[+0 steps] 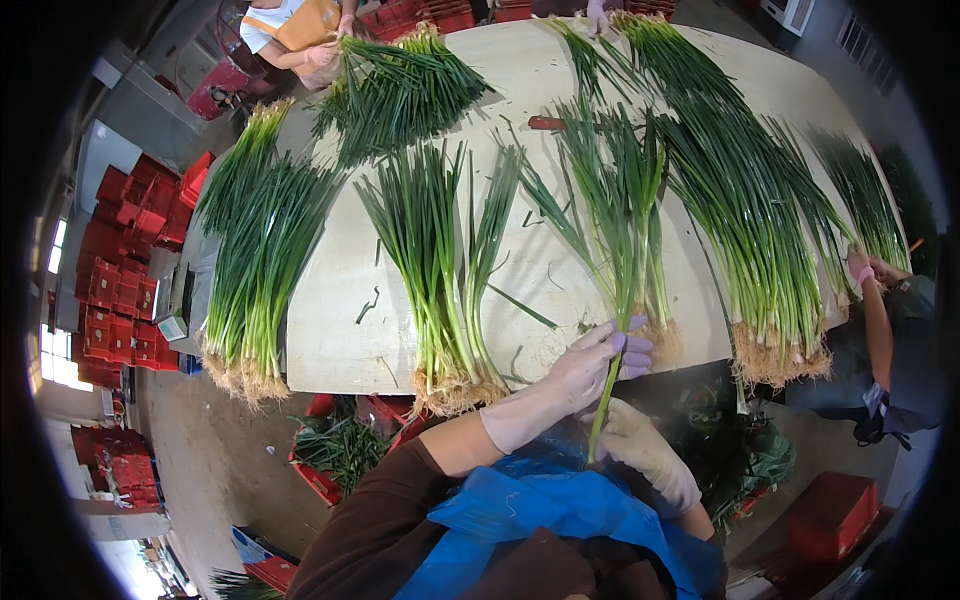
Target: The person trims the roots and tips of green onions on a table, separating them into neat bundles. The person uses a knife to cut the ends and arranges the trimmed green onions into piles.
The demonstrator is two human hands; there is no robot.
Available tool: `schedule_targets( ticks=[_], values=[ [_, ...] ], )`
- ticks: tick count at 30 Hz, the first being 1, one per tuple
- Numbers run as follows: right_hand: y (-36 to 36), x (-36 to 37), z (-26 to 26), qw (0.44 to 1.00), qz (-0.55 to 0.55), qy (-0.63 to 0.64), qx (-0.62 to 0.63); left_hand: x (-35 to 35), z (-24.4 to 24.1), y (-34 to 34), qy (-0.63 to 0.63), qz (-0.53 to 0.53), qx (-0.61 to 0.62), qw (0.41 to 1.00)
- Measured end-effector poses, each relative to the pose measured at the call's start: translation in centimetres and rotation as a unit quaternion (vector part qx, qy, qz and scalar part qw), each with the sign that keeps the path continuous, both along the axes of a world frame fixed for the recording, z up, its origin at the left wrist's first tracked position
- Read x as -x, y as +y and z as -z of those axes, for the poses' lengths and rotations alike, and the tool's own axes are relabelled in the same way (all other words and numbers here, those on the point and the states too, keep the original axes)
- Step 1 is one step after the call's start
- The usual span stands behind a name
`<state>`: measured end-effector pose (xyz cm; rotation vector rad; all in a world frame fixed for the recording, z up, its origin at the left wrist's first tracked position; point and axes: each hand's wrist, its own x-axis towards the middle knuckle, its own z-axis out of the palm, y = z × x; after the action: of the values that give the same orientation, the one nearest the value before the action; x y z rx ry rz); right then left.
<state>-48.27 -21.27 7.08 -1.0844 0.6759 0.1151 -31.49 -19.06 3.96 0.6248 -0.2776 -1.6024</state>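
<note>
My left hand (pixel 592 367), in a pale glove with purple fingertips, is closed around the stems of a few green onions (pixel 622 277) held over the table edge. Their leaves fan out away from me. Below it, near my blue plastic apron (pixel 555 502), my gloved right hand (pixel 637 442) is at the lower end of the same stalks; its fingertips are partly hidden. A small bunch with roots (pixel 660 330) lies just behind my left fingers. To the left rests a loose pile of rooted green onions (pixel 435 300), and a larger pile (pixel 772 270) lies to the right.
The pale table (pixel 337 322) bears more onion piles at left (pixel 255 285) and far side (pixel 412 90), and a red-handled tool (pixel 545 122). Co-workers stand at the far side and right. Red crates with leaves (pixel 337 450) sit below; more red crates (pixel 120 292) are stacked left.
</note>
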Motion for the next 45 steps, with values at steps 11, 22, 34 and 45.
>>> schedule_targets(
  ticks=[11, 22, 34, 45],
  values=[
    [2.4, 13.7, 0.7, 0.943, 0.126, 0.104, 0.291, 3.7, 0.8, 2.1, -0.239, 0.044, -0.098, 0.965],
    [21.5, 36.0, 4.0, 0.523, 0.753, 0.164, 0.365, 6.4, 5.8, 4.6, -0.34, 0.292, -0.111, 0.887],
    [16.9, 60.5, 3.1, 0.361, 0.819, 0.323, 0.306, 2.0, 2.5, 5.2, -0.635, -0.079, -0.116, 0.76],
    [-6.5, 9.9, -0.8, 0.916, 0.285, 0.047, 0.278, -14.2, 1.4, 13.5, -0.777, -0.229, -0.378, 0.449]
  ],
)
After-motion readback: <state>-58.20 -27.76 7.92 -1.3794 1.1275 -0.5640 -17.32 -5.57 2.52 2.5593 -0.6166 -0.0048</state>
